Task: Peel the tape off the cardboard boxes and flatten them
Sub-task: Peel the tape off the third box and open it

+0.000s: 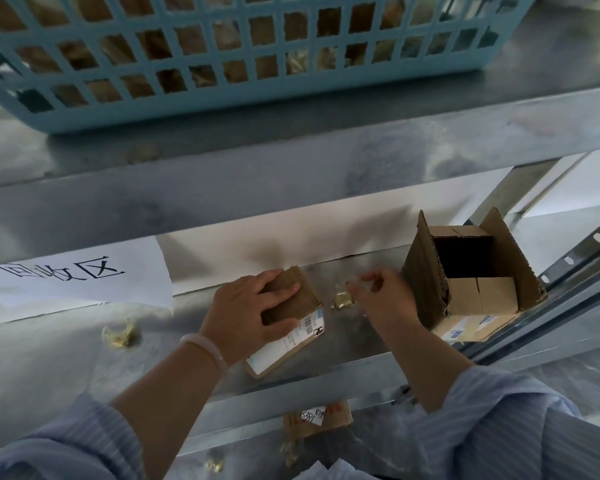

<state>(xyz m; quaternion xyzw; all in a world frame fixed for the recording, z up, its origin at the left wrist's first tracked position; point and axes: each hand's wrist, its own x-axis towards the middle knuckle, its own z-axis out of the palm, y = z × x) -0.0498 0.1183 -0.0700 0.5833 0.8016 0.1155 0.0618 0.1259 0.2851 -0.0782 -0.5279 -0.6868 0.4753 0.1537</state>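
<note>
A flattened cardboard box with a white shipping label lies on the metal shelf. My left hand presses flat on top of it, fingers spread over its far end. My right hand hovers just right of it, fingertips pinched on a clear strip of tape. A crumpled wad of tape lies on the shelf between my hands. To the right stands an open cardboard box with its flaps up, resting on a flat labelled piece of cardboard.
A blue lattice basket holding cardboard sits on the shelf above. A white paper sign lies at left, with another tape wad near it. Below the shelf's front rail are more cardboard and tape scraps.
</note>
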